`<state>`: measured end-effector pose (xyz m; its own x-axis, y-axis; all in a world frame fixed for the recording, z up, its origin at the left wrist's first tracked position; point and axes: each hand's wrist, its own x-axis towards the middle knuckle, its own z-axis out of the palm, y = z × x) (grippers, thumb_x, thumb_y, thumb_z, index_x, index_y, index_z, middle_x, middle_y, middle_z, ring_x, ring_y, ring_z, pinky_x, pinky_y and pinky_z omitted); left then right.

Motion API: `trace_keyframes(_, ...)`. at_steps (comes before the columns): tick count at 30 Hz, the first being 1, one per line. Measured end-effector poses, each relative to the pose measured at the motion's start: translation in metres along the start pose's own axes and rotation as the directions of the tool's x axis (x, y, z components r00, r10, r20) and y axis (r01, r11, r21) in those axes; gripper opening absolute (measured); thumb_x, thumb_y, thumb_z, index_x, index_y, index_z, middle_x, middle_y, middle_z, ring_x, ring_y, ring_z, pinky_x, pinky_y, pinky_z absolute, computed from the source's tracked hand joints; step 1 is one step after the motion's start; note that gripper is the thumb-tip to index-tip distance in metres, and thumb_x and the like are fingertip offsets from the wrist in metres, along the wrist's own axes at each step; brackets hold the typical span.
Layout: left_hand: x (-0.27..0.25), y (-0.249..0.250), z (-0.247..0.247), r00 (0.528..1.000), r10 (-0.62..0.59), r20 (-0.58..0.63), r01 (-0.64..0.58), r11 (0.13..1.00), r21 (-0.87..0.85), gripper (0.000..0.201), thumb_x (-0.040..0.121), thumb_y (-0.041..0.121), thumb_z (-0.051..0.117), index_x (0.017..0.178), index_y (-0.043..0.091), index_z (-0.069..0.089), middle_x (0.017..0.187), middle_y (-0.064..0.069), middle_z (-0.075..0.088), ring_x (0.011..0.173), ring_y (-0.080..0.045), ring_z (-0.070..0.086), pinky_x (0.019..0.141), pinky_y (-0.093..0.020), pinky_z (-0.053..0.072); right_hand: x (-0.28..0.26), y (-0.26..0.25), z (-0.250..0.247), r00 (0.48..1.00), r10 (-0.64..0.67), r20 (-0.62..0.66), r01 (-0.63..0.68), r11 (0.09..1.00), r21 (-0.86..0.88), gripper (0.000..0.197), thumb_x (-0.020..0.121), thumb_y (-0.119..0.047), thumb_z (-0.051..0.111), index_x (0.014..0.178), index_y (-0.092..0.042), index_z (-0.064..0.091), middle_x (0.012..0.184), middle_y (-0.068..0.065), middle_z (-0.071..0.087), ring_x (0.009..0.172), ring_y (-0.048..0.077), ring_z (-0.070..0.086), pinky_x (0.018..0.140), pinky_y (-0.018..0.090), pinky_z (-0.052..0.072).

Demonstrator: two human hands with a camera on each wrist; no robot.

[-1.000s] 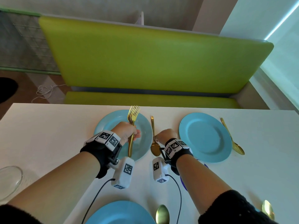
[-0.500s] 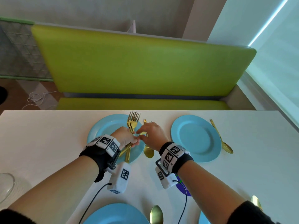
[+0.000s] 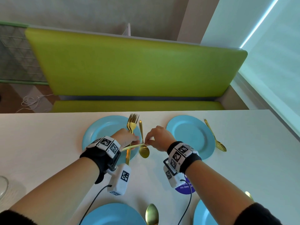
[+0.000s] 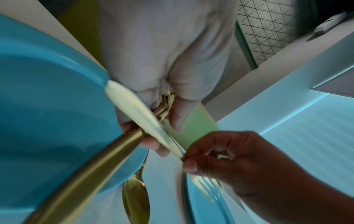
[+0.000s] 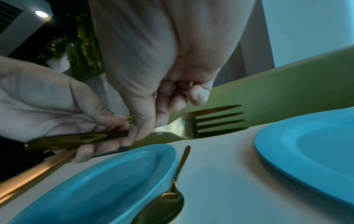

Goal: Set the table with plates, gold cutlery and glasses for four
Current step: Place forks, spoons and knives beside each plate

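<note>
My left hand (image 3: 132,140) grips a bundle of gold forks (image 3: 133,124) by their handles, tines pointing away, over the far-left blue plate (image 3: 100,135). My right hand (image 3: 148,141) pinches the neck of one gold fork (image 3: 133,146), which lies crosswise, its handle still against the left hand. In the right wrist view that fork's tines (image 5: 216,121) stick out past the right hand (image 5: 145,124). In the left wrist view its pale handle (image 4: 141,116) crosses the bundle (image 4: 166,103). A gold spoon (image 3: 143,151) lies on the table between the two far plates.
The far-right blue plate (image 3: 190,135) has a gold spoon (image 3: 215,138) on its right. Two more blue plates (image 3: 112,215) (image 3: 204,213) and spoons (image 3: 151,213) sit at the near edge. A glass bowl (image 3: 3,187) is at left, a purple sticker (image 3: 185,188) under my right wrist. A green bench (image 3: 129,70) stands beyond.
My right hand left the spoon on the table, moved left to the fork bundle, pinched one fork and has swung it out crosswise. The left hand stays over the plate.
</note>
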<state>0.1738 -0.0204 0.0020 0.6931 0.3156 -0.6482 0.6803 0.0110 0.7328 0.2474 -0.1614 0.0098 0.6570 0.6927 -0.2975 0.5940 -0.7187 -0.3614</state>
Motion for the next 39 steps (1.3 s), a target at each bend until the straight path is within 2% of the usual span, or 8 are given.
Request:
trace_keyframes(6, 0.011, 0.005, -0.008, 0.986, -0.078, -0.146, 0.043, 0.973, -0.225, 0.019, 0.095, 0.013, 0.051, 0.08, 0.002, 0.052, 0.07, -0.011, 0.061, 0.06, -0.019, 0.058, 0.056, -0.027, 0.044, 0.001, 0.038, 0.001, 0.93, 0.366, -0.04, -0.358, 0.925, 0.13, 0.017, 0.086, -0.027, 0.062, 0.094, -0.018, 0.073, 0.104, 0.003, 0.068, 0.101, 0.022, 0.062, 0.086, 0.033, 0.053)
trace_keyframes(9, 0.014, 0.006, -0.007, 0.984, -0.079, -0.158, 0.04, 0.971, -0.237, 0.015, 0.095, 0.013, 0.051, 0.086, 0.001, 0.052, 0.071, -0.011, 0.06, 0.06, -0.019, 0.058, 0.055, -0.026, 0.043, 0.006, 0.044, 0.009, 0.886, 0.464, -0.006, -0.463, 0.885, 0.044, 0.03, 0.092, -0.03, 0.051, 0.104, -0.009, 0.068, 0.102, 0.005, 0.066, 0.1, 0.023, 0.062, 0.075, 0.029, 0.05)
trace_keyframes(13, 0.015, 0.007, -0.001, 0.989, -0.07, -0.134, 0.042, 0.979, -0.197, 0.014, 0.095, 0.013, 0.052, 0.09, 0.0, 0.054, 0.072, -0.011, 0.061, 0.06, -0.018, 0.058, 0.055, -0.026, 0.044, 0.016, 0.046, 0.026, 0.81, 0.586, 0.009, -0.585, 0.807, 0.081, 0.021, 0.086, -0.023, 0.054, 0.071, -0.009, 0.055, 0.066, 0.0, 0.049, 0.075, 0.021, 0.054, 0.046, 0.022, 0.034)
trace_keyframes(17, 0.016, 0.007, 0.005, 0.991, -0.078, -0.106, 0.058, 0.981, -0.186, 0.015, 0.094, 0.013, 0.053, 0.086, 0.001, 0.055, 0.073, -0.011, 0.062, 0.064, -0.018, 0.059, 0.057, -0.026, 0.046, 0.021, 0.044, 0.035, 0.767, 0.641, 0.018, -0.629, 0.747, 0.216, 0.017, 0.085, -0.014, 0.055, 0.096, -0.006, 0.065, 0.091, 0.009, 0.065, 0.085, 0.026, 0.064, 0.067, 0.028, 0.049)
trace_keyframes(20, 0.016, 0.007, 0.008, 0.992, -0.083, -0.096, 0.064, 0.98, -0.188, 0.019, 0.094, 0.013, 0.053, 0.079, 0.001, 0.055, 0.073, -0.011, 0.061, 0.064, -0.018, 0.059, 0.058, -0.025, 0.045, 0.024, 0.048, 0.041, 0.747, 0.665, 0.007, -0.645, 0.721, 0.254, 0.018, 0.084, -0.01, 0.052, 0.096, -0.005, 0.064, 0.101, 0.011, 0.068, 0.093, 0.028, 0.066, 0.076, 0.031, 0.053)
trace_keyframes(26, 0.017, 0.005, 0.008, 0.992, -0.096, -0.084, 0.08, 0.98, -0.181, 0.019, 0.093, 0.014, 0.055, 0.078, 0.002, 0.056, 0.074, -0.011, 0.062, 0.071, -0.02, 0.059, 0.062, -0.026, 0.046, 0.029, 0.048, 0.038, 0.723, 0.688, -0.062, -0.649, 0.707, 0.281, 0.009, 0.079, -0.014, 0.059, 0.087, -0.011, 0.062, 0.096, 0.009, 0.069, 0.089, 0.028, 0.067, 0.076, 0.034, 0.057)
trace_keyframes(32, 0.016, 0.004, 0.006, 0.99, -0.114, -0.086, 0.096, 0.978, -0.186, 0.018, 0.093, 0.013, 0.055, 0.08, 0.001, 0.056, 0.075, -0.011, 0.062, 0.07, -0.019, 0.059, 0.062, -0.025, 0.046, 0.031, 0.056, 0.029, 0.696, 0.716, -0.049, -0.659, 0.665, 0.351, 0.038, 0.076, -0.022, 0.067, 0.109, -0.009, 0.053, 0.106, 0.01, 0.066, 0.097, 0.03, 0.066, 0.08, 0.034, 0.055)
trace_keyframes(39, 0.014, 0.004, 0.008, 0.987, -0.129, -0.095, 0.11, 0.976, -0.188, 0.018, 0.093, 0.014, 0.055, 0.081, 0.001, 0.057, 0.075, -0.011, 0.062, 0.067, -0.018, 0.058, 0.062, -0.025, 0.047, 0.031, 0.066, 0.027, 0.699, 0.714, -0.044, -0.655, 0.664, 0.36, 0.042, 0.08, -0.026, 0.067, 0.114, -0.008, 0.05, 0.112, 0.012, 0.063, 0.102, 0.03, 0.063, 0.082, 0.035, 0.052)
